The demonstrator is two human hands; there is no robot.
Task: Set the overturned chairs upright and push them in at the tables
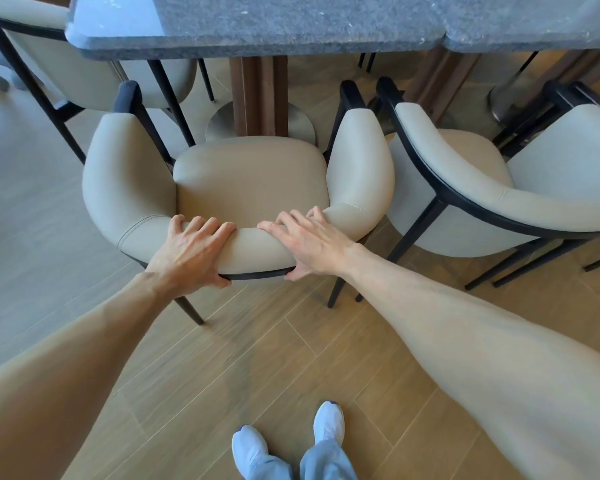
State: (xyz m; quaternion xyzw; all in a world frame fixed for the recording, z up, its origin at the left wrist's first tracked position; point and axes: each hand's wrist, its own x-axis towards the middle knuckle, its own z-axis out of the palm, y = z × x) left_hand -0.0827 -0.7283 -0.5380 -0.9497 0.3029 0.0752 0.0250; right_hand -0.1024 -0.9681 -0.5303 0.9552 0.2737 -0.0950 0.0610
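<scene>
A beige padded armchair point(246, 178) with a black frame stands upright on its legs, facing the dark speckled stone table point(257, 26). Its seat front is just short of the table's edge, near the wooden pedestal. My left hand point(191, 252) grips the top of the curved backrest left of centre, fingers over the padding and thumb under the black rail. My right hand point(309, 242) grips the same backrest right of centre in the same way.
A second upright beige chair point(465, 188) stands close on the right, almost touching the first one's arm. Another chair point(66, 64) is tucked at the table's left side. The pedestal's round metal base point(222, 123) sits under the table. Wooden floor lies behind, with my feet point(288, 441).
</scene>
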